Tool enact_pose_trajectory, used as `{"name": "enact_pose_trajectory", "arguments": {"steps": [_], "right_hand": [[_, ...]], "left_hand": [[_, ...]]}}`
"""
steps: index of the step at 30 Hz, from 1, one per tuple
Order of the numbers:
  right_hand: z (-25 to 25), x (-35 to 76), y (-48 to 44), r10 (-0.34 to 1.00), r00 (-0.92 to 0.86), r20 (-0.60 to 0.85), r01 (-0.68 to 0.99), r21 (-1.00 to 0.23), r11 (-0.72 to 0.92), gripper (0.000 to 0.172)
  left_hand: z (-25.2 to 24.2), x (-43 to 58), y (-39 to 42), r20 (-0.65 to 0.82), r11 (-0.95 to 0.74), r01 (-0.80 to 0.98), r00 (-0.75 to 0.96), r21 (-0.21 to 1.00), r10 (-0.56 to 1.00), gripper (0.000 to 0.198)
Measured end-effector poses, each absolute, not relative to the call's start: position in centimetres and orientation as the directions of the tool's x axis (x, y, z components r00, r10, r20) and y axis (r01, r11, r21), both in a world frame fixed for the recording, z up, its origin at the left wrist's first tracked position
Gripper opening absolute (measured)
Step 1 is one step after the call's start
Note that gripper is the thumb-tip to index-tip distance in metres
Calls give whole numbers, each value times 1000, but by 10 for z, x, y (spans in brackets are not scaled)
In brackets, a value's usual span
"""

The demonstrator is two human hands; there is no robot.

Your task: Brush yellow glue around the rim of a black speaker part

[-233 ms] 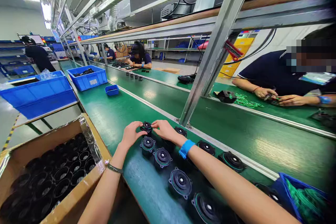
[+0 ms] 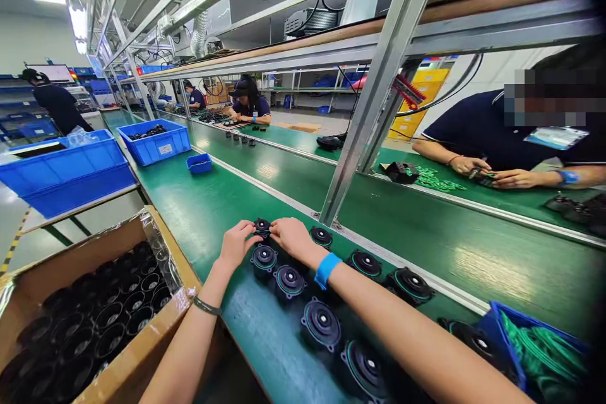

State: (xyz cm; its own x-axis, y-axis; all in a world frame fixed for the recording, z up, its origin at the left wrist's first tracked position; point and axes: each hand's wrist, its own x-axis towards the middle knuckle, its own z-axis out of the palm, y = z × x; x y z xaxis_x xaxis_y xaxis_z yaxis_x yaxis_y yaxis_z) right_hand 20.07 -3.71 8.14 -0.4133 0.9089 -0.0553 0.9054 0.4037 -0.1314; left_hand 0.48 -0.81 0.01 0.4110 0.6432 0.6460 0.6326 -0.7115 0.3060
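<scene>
At the far end of a row on the green bench, a round black motor-like housing (image 2: 262,226) is held between my two hands. My left hand (image 2: 235,245) grips its left side with thumb and fingers. On the opposite side, the fingertips of my right hand (image 2: 292,235) press on its edge. Closer to me stand several similar black housings (image 2: 322,322), with green rings round their tops and a pale centre. More of them, such as one housing (image 2: 365,262), line up beyond my right forearm. My right forearm covers part of the rows.
Left of the bench is a cardboard box (image 2: 142,344) of black cups. A blue bin (image 2: 502,334) with green rings sits at near right. Farther along are a blue crate (image 2: 165,150) and small blue tray (image 2: 199,165). A metal post (image 2: 360,126) rises ahead; a co-worker's hands (image 2: 511,178) are across.
The view has shifted slightly, so the scene sits a little farther left. Both hands stay on the same black housing.
</scene>
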Motion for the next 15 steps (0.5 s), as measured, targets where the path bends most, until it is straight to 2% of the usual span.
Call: {"name": "enact_pose_trajectory", "arguments": {"steps": [3, 6, 12, 15], "right_hand": [[83, 195, -40, 927, -370, -55, 926, -103, 363, 27], [82, 190, -40, 932, -361, -44, 930, -89, 356, 27], [87, 188, -46, 888, -460, -15, 884, -99, 456, 29], [101, 183, -58, 862, -506, 4, 856, -119, 503, 29]], "left_hand": [[-2, 7, -12, 638, -701, 655, 418, 283, 647, 19], [-5, 8, -12, 637, -697, 676, 433, 239, 638, 24], [-13, 3, -3, 674, -706, 690, 448, 158, 588, 36], [-8, -2, -6, 700, -732, 663, 446, 161, 558, 38]]}}
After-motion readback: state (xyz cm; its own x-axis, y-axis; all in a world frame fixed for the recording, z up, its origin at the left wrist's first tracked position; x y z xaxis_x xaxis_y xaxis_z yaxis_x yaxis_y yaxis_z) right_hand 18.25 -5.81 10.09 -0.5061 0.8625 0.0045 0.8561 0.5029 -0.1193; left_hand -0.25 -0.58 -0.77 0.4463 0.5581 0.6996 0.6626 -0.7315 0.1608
